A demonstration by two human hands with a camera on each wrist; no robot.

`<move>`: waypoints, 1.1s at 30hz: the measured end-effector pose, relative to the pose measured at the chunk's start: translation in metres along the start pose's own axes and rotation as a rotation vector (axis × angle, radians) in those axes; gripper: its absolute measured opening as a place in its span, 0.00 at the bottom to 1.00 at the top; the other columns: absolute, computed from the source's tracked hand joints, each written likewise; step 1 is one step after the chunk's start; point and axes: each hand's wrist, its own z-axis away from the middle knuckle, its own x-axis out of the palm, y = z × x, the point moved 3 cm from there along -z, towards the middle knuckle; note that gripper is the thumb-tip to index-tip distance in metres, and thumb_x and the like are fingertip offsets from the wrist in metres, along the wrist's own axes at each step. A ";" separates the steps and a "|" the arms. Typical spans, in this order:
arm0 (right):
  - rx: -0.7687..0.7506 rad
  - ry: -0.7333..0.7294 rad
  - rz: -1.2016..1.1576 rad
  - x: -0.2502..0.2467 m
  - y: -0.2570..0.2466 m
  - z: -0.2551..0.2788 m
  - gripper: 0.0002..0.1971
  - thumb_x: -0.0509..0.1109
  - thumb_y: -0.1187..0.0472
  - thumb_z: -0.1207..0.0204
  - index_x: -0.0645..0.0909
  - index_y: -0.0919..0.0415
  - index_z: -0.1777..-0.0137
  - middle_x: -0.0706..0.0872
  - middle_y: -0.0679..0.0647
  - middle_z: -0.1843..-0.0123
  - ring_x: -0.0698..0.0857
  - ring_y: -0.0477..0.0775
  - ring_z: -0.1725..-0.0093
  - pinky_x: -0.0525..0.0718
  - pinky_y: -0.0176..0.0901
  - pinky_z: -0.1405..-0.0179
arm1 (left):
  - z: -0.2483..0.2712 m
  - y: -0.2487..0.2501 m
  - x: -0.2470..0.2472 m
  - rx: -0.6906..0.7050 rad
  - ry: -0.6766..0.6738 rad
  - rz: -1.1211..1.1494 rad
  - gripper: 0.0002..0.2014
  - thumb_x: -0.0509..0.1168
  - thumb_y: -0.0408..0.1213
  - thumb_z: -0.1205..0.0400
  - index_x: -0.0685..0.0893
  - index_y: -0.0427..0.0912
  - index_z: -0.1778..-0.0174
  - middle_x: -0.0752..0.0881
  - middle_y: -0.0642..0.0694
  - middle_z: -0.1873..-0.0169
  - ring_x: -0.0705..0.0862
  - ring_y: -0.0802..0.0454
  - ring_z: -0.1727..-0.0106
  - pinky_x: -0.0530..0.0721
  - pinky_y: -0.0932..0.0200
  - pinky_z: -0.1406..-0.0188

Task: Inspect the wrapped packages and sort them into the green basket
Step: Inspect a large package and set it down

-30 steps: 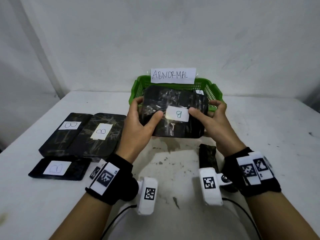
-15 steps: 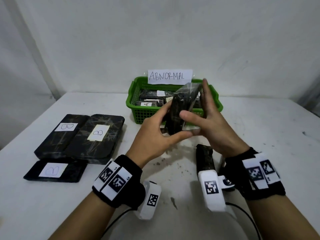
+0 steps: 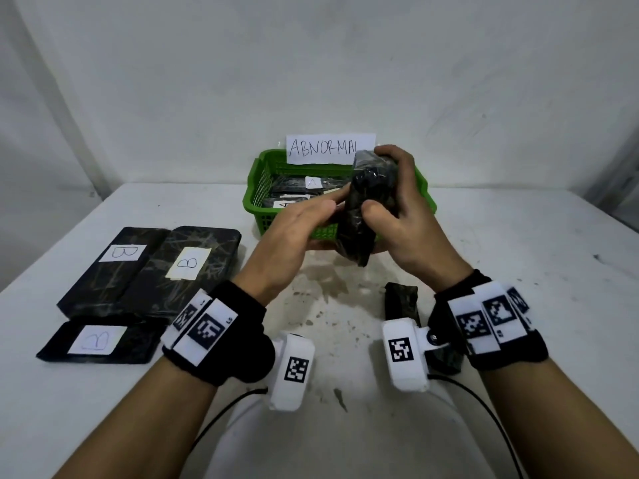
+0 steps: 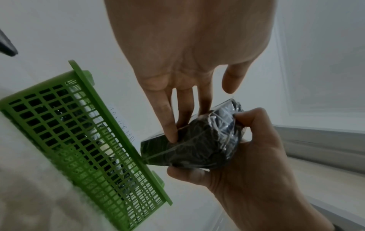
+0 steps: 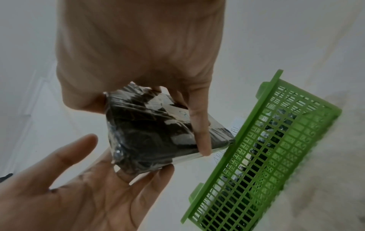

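Observation:
A black film-wrapped package point(image 3: 361, 219) stands on edge in the air just in front of the green basket point(image 3: 257, 188). My right hand point(image 3: 408, 219) grips it, thumb on the near face and fingers curled over its top. My left hand point(image 3: 297, 229) lies with straight fingers against its left side and underside. In the left wrist view the left fingertips point(image 4: 173, 137) touch the package point(image 4: 197, 150). The right wrist view shows the package point(image 5: 150, 137) resting on the flat left fingers point(image 5: 154, 176). The basket holds several black packages, one labelled A point(image 3: 313, 183).
A paper sign reading ABNORMAL point(image 3: 328, 148) stands at the basket's back rim. Three black packages labelled B point(image 3: 121, 267) point(image 3: 188, 267) point(image 3: 98, 340) lie on the white table point(image 3: 518, 271) at left. A small black package point(image 3: 401, 299) lies by my right wrist. A wall stands close behind.
The package has turned from flat with its label toward me to standing on edge. My left hand has let go its grip and straightened; my right fingers have wrapped over the top.

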 end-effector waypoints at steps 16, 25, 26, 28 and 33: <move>0.383 -0.091 -0.398 -0.003 0.026 0.001 0.57 0.79 0.38 0.38 0.48 0.29 0.13 0.75 0.45 0.17 0.79 0.52 0.22 0.79 0.68 0.28 | -0.002 -0.011 -0.006 -0.189 -0.094 0.061 0.31 0.77 0.39 0.26 0.73 0.46 0.29 0.82 0.48 0.33 0.89 0.53 0.41 0.89 0.56 0.51; 0.401 0.050 -0.455 0.010 0.037 0.000 0.47 0.79 0.58 0.36 0.64 0.46 0.15 0.92 0.44 0.47 0.94 0.48 0.48 0.91 0.43 0.56 | 0.005 -0.026 -0.004 -0.148 -0.181 0.108 0.32 0.72 0.31 0.25 0.70 0.46 0.25 0.78 0.46 0.26 0.86 0.45 0.33 0.87 0.53 0.43; 0.398 0.051 -0.466 0.010 0.038 0.001 0.47 0.79 0.59 0.35 0.64 0.46 0.15 0.93 0.45 0.46 0.94 0.48 0.47 0.91 0.43 0.55 | 0.005 -0.027 -0.004 -0.147 -0.183 0.100 0.32 0.72 0.32 0.25 0.71 0.47 0.25 0.78 0.46 0.26 0.85 0.46 0.33 0.87 0.54 0.43; 0.403 0.028 -0.474 0.009 0.040 0.003 0.48 0.80 0.57 0.36 0.63 0.45 0.15 0.92 0.47 0.42 0.93 0.48 0.44 0.90 0.45 0.53 | 0.003 -0.026 -0.006 -0.148 -0.174 0.061 0.31 0.73 0.39 0.24 0.71 0.49 0.25 0.77 0.48 0.26 0.85 0.50 0.33 0.87 0.57 0.43; 0.378 -0.071 -0.480 0.008 0.024 0.003 0.59 0.87 0.39 0.43 0.61 0.46 0.13 0.83 0.56 0.24 0.83 0.59 0.25 0.84 0.66 0.31 | -0.003 -0.016 -0.014 -0.116 -0.132 0.008 0.37 0.79 0.42 0.27 0.69 0.53 0.23 0.79 0.53 0.28 0.86 0.54 0.34 0.87 0.55 0.39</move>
